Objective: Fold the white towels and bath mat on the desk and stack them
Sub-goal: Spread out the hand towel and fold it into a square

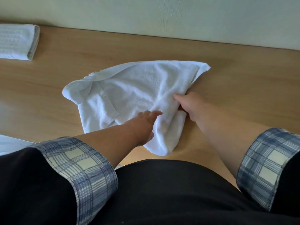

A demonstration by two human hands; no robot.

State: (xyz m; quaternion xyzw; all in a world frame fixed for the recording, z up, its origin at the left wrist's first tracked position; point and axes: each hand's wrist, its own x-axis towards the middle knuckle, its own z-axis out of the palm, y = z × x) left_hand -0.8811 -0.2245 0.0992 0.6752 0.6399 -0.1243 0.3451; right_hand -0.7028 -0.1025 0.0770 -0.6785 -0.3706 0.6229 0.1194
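A small white terry towel (134,88) lies rumpled in the middle of the wooden desk (243,82), with its near end bunched into a thick fold. My right hand (190,106) grips that bunched fold from the right side, fingers tucked under the cloth. My left hand (142,125) rests against the fold's left side, fingers stretched over the towel; whether it pinches the cloth is hidden. A folded white waffle-textured bath mat (16,41) lies at the far left of the desk, apart from both hands.
A pale wall (162,17) runs along the back edge of the desk. Something white (9,143) shows at the left below the desk's front edge. My dark top with plaid cuffs fills the bottom of the view.
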